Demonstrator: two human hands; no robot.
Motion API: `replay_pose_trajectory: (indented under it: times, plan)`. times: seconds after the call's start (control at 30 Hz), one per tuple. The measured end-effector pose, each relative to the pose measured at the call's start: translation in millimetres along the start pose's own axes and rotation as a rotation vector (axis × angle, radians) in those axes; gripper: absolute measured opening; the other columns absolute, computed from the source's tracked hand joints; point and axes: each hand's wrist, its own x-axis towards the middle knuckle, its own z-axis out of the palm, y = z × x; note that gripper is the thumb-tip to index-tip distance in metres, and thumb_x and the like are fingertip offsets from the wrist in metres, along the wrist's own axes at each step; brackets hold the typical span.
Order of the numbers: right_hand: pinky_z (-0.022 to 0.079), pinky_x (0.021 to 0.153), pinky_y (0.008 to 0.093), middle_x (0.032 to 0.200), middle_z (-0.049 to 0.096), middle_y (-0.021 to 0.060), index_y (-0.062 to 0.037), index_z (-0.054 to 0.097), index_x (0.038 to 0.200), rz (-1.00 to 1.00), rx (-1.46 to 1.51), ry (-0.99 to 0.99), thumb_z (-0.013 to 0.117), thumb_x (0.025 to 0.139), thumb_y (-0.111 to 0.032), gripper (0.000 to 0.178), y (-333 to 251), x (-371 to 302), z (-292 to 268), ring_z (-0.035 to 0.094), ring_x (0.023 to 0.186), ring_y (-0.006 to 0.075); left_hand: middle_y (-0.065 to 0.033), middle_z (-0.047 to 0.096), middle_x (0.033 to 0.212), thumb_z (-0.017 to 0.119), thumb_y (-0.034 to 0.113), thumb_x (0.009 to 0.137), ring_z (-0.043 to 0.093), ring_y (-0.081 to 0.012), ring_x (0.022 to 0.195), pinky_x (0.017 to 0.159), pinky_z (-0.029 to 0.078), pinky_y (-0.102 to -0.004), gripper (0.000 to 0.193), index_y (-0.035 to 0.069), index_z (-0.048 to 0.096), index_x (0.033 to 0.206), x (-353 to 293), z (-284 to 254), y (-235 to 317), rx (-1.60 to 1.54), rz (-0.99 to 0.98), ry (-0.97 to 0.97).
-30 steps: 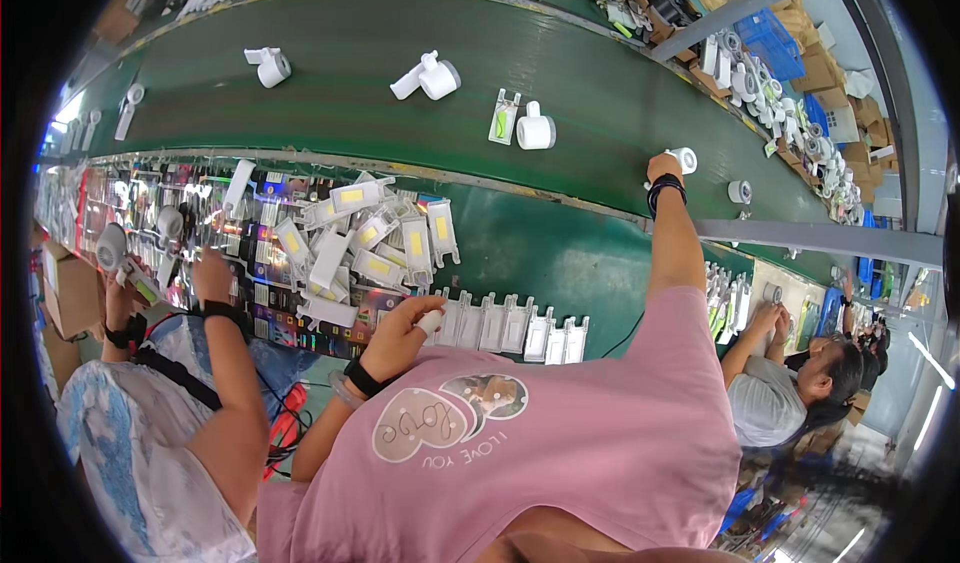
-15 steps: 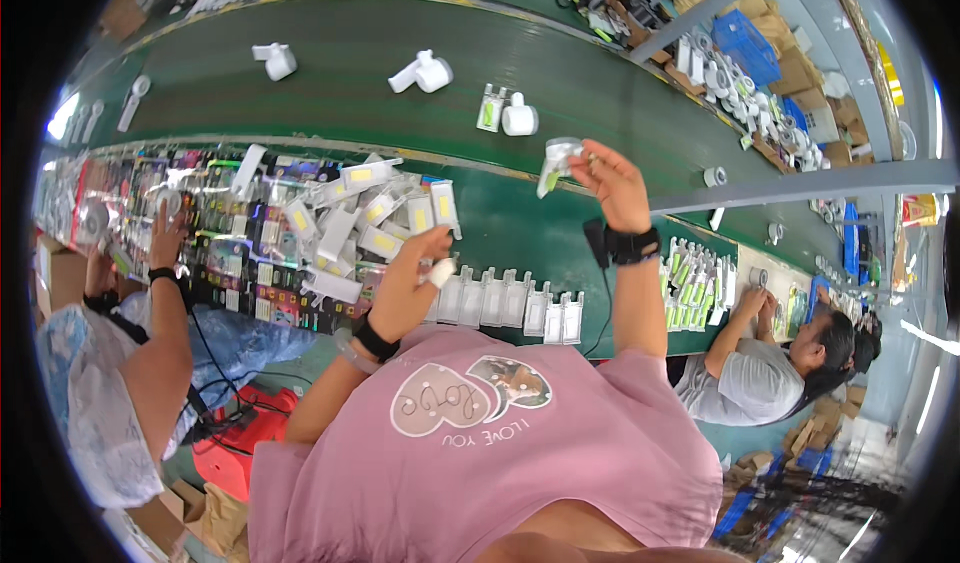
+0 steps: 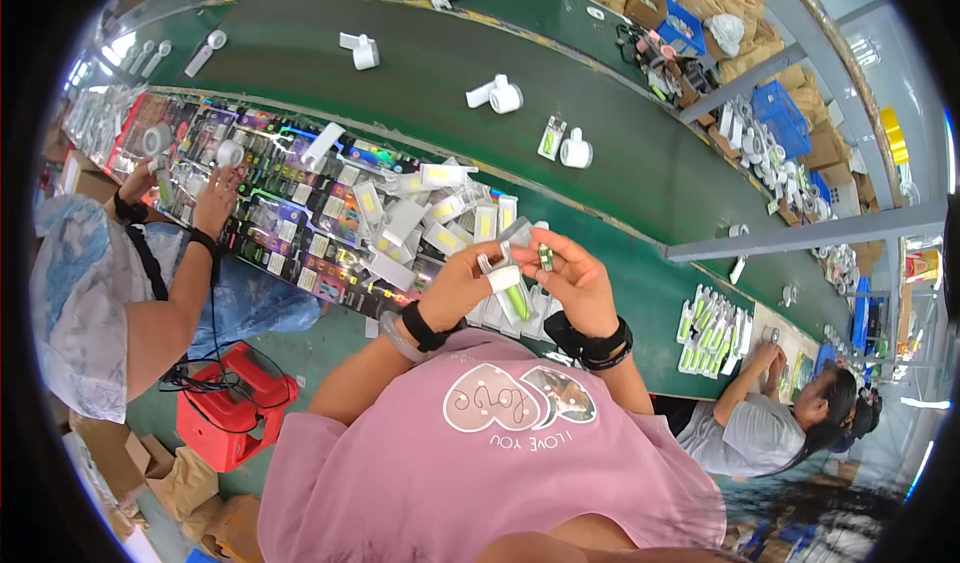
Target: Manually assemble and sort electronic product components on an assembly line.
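My left hand (image 3: pixel 462 281) is closed round a white handle-shaped housing with a green cylindrical battery (image 3: pixel 516 303) in it. A clear plastic piece (image 3: pixel 515 232) shows at its far end, between both hands. Fingers and thumb of my right hand (image 3: pixel 578 285) pinch a small green part (image 3: pixel 545 256), perhaps a circuit board, right beside the housing. Below and behind my hands, white housings (image 3: pixel 485 315) lie in a row on the green table, partly hidden. Just left is a heap of white handle parts with yellow strips (image 3: pixel 442 237).
White round-headed lights (image 3: pixel 503 97) lie on the dark green conveyor belt (image 3: pixel 440 63) ahead. Housings with green batteries (image 3: pixel 712 335) are grouped at right. A grey metal bar (image 3: pixel 810 231) crosses the right side. Co-workers sit left and right; a red stool (image 3: pixel 232 403) stands at lower left.
My right hand has come down and in from near the belt, carrying the clear-ended piece, and now meets my left hand. The view has turned, shifting the scene.
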Motion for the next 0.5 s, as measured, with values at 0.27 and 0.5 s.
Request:
replay_pose_trajectory:
  times: [0.27, 0.5]
  plan:
    - [0.049, 0.074, 0.0273, 0.089, 0.064, 0.0095, -0.0009, 0.067, 0.098, -0.058, -0.723, 0.095, 0.07, 0.081, -0.007, 0.017, -19, -2, 14, 0.062, 0.08, 0.0154, -0.0073, 0.063, 0.105, 0.052, 0.01, 0.092, 0.057, -0.014, 0.102, 0.09, 0.044, -0.0289, 0.022, 0.0, 0.058, 0.111, -16, -15, 4, 0.252, 0.125, 0.001]
    - [0.048, 0.08, 0.0307, 0.083, 0.066, 0.0076, -0.0007, 0.064, 0.093, -0.153, -0.63, 0.023, 0.061, 0.09, -0.011, 0.012, -2, 0, 2, 0.061, 0.076, 0.0175, -0.0073, 0.064, 0.088, 0.049, 0.027, 0.096, 0.064, -0.0156, 0.083, 0.075, 0.05, -0.0282, 0.033, -0.002, 0.059, 0.109, -19, -17, 24, 0.025, 0.002, -0.04]
